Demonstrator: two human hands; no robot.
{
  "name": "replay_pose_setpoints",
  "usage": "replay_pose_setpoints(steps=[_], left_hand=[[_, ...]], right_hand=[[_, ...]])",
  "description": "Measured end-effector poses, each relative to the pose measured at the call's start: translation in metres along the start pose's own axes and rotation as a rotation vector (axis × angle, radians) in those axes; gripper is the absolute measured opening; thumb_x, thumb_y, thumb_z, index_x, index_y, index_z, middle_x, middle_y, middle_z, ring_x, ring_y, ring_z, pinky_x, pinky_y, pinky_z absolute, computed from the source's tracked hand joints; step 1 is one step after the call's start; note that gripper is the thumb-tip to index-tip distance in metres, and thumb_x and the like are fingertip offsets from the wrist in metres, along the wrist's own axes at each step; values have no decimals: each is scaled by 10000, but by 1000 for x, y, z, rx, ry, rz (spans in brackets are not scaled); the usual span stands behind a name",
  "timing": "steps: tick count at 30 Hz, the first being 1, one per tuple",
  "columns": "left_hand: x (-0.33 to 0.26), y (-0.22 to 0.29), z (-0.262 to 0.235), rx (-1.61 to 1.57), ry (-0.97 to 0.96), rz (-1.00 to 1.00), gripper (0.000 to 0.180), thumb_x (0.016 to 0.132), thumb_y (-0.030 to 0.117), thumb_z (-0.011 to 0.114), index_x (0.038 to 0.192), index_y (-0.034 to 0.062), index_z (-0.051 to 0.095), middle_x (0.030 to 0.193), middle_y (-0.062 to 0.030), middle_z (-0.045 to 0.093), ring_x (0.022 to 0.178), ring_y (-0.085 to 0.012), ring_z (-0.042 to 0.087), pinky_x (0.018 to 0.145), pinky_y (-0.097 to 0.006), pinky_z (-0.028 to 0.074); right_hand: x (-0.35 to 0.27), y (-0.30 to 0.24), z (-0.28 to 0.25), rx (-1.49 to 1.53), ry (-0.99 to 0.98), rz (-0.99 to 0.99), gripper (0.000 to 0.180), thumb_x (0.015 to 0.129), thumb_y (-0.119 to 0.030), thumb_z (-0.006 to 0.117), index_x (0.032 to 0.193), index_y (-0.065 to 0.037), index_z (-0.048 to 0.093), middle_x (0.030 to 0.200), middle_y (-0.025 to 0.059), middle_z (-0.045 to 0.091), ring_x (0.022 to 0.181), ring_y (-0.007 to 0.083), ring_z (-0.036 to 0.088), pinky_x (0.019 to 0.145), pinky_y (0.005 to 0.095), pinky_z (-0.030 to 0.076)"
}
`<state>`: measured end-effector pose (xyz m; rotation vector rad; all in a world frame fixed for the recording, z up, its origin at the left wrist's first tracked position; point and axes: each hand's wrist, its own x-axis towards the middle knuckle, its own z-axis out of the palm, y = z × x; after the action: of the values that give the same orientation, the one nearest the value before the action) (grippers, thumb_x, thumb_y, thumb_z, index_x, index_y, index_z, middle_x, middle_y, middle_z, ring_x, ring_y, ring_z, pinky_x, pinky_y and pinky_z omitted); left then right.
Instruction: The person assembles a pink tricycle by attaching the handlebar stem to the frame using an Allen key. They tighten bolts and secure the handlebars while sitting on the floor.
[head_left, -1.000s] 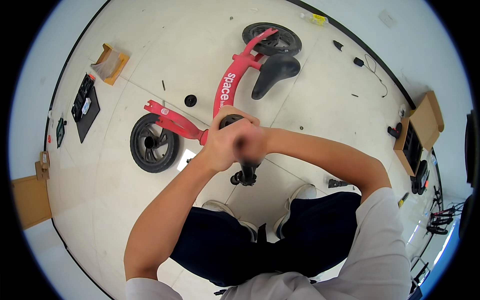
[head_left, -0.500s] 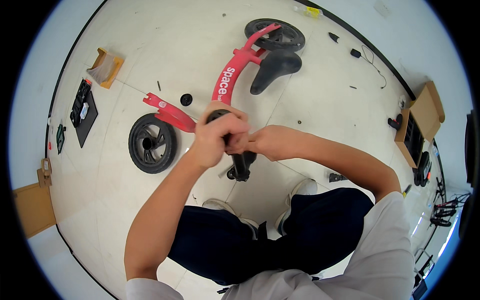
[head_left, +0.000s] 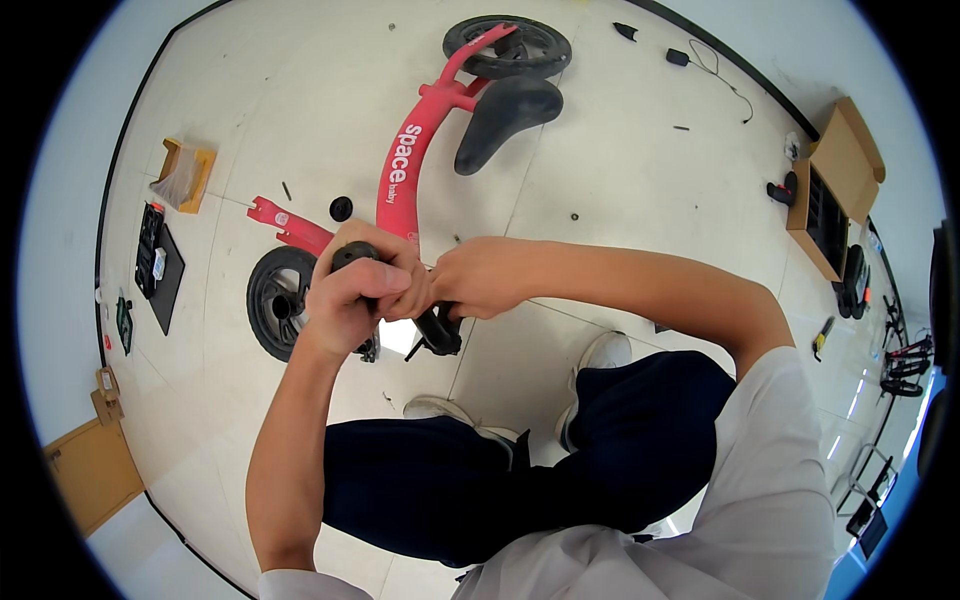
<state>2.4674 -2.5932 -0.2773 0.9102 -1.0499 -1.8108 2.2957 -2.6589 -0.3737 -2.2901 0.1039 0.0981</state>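
My left hand [head_left: 362,285] is wrapped round a black handlebar [head_left: 438,332], whose round end pokes up above the fist. Close against it, my right hand [head_left: 482,276] has its fingers curled in at the bar; what they pinch is hidden. Just beyond the hands lies the red balance bike frame [head_left: 402,170], with a black saddle [head_left: 508,118] and a black rear wheel [head_left: 535,50]. A red fork [head_left: 292,230] and a loose-looking front wheel [head_left: 275,305] are left of my hands, partly covered by my left hand.
A black round cap [head_left: 341,208] and small parts lie on the pale floor. At the left are an orange-brown box [head_left: 190,180] and a black tool case [head_left: 150,250]. An opened cardboard box [head_left: 820,220] stands at the right, near a cable with a plug [head_left: 678,57].
The view has shifted, so the bike and floor things sit farther left. Both hands have moved left with the handlebar, which is tilted differently; more of its lower end shows beside my right fingers.
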Motion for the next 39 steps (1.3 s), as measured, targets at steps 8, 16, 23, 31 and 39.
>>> replay_pose_setpoints(steps=[8,16,23,31,39], left_hand=[[-16,5,-13,8,-16,31,281,678,182,501,496,44,339,436,-78,368,414,-178,286,463,-333,281],[-19,11,-19,-10,2,-10,307,658,211,534,491,43,338,439,-81,364,414,-181,316,486,-322,311],[-28,14,-27,-8,28,-1,308,666,210,523,488,41,338,440,-81,361,416,-178,322,489,-320,314],[-32,14,-30,77,47,-2,307,678,182,515,482,41,326,441,-70,360,413,-170,321,494,-310,325],[-33,18,-31,12,29,-3,296,691,162,510,489,38,331,444,-76,356,415,-165,310,488,-308,320]], right_hand=[[35,12,10,337,186,328,184,853,-131,612,810,45,642,717,164,656,679,291,665,622,401,545],[21,20,8,616,235,543,270,868,-155,639,984,86,605,716,145,656,578,191,670,506,304,577],[23,9,11,1055,344,766,261,900,-151,553,994,93,560,687,143,619,591,240,676,573,331,607],[18,8,30,1291,491,731,259,913,-131,610,1004,102,543,760,163,633,651,249,694,615,343,621],[19,-11,19,1139,237,751,198,899,-111,633,921,76,572,743,149,650,650,233,697,587,322,603]])
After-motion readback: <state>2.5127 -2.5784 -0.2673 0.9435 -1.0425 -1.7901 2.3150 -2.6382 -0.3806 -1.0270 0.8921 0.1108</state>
